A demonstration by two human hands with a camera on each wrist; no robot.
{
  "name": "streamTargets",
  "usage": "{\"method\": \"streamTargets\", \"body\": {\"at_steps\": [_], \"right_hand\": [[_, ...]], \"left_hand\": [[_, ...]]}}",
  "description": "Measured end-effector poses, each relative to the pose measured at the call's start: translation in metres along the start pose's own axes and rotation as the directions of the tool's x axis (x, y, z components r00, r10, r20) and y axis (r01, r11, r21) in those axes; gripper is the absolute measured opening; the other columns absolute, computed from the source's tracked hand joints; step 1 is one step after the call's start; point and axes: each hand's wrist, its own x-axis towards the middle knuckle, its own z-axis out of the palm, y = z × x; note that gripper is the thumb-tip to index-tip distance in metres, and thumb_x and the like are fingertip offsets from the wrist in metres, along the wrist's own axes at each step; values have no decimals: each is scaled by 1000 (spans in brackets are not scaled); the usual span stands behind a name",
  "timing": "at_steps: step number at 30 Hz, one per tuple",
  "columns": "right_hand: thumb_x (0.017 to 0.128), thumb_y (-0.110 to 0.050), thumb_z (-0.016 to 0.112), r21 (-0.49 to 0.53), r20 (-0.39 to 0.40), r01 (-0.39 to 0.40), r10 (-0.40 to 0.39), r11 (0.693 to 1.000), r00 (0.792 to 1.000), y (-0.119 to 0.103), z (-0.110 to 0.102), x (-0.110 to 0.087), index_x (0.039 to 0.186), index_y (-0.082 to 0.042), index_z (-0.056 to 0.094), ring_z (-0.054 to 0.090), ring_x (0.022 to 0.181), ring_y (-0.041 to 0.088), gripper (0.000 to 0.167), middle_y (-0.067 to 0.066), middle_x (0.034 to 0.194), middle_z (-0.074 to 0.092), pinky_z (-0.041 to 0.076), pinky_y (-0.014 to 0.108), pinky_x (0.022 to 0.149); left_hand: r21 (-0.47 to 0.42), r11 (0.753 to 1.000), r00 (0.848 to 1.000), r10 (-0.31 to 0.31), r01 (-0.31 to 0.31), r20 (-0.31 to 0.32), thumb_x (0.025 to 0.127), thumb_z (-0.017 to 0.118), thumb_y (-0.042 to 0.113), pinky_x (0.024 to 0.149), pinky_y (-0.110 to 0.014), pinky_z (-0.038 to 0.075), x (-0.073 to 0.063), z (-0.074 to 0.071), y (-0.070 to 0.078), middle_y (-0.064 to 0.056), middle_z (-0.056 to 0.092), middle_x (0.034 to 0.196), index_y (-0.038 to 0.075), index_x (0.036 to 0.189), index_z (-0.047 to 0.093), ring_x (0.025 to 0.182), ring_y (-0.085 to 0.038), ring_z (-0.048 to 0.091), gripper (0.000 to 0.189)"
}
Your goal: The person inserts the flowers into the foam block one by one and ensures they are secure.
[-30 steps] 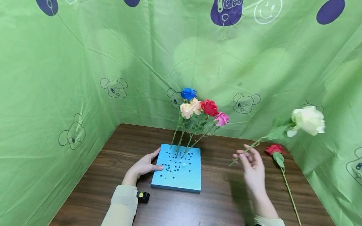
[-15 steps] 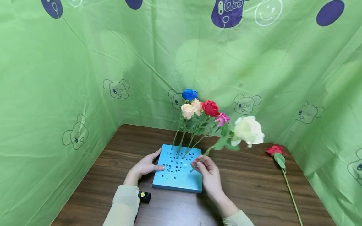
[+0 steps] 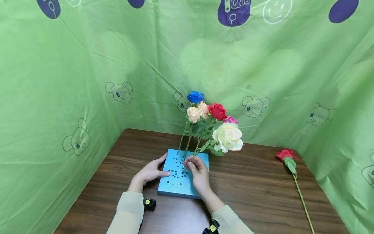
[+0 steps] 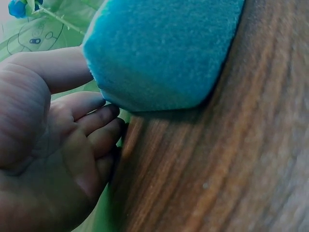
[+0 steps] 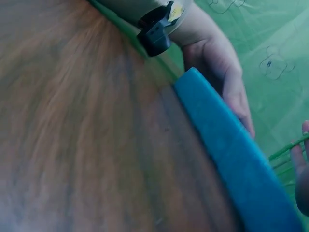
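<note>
A blue foam block (image 3: 175, 188) with many small holes in its top lies flat on the table. My left hand (image 3: 149, 170) holds its left side, thumb on the top face and fingers along the edge; the left wrist view shows the thumb and fingertips touching the foam (image 4: 159, 53). Above the block, my right hand (image 3: 201, 177) pinches the stem of a white rose (image 3: 228, 137), which leans to the right. The stem's lower tip is close to the holes; whether it is in one, I cannot tell. Part of that green stem (image 5: 289, 145) shows in the right wrist view.
Standing in the block's far part are a blue rose (image 3: 195, 97), cream roses (image 3: 194, 115), a red rose (image 3: 217, 111) and a pink rose (image 3: 230, 120), partly hidden. Another red rose (image 3: 285, 154) lies on the table (image 3: 257, 195) at right. A green curtain (image 3: 163, 48) hangs behind.
My right hand has carried the white rose leftward from the table's right side to over the block. My left hand has stayed on the block's left edge.
</note>
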Motion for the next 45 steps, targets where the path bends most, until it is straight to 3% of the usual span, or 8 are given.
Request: {"method": "streamTargets", "body": {"at_steps": [11,33,45], "right_hand": [[110,-3,58,10,-46,-2,3,1000,999,7,-6,-4,128,18,59,72,104,19,28,34,114,68,61,35,93],[112,-2,53,-33,-85,-8,6,999,996,5,-4,-3,132,16,60,74,101,28,28,30,108,70,60,32,92],[108,2,58,-57,-92,9,-14,998,996,4,-1,-5,127,13,65,74,98,20,23,30,108,71,61,32,90]], "left_hand": [[-4,1000,1000,-8,8,-4,90,90,31,127,-62,20,-1,2,1,-12,26,175,16,171,27,161,-36,20,104],[3,1000,1000,-13,13,-9,90,90,31,127,-61,22,1,1,0,-11,27,175,17,172,27,161,-35,21,104],[5,1000,1000,-9,9,-10,90,90,30,127,-61,22,1,1,0,-12,27,175,18,172,28,161,-36,21,103]]}}
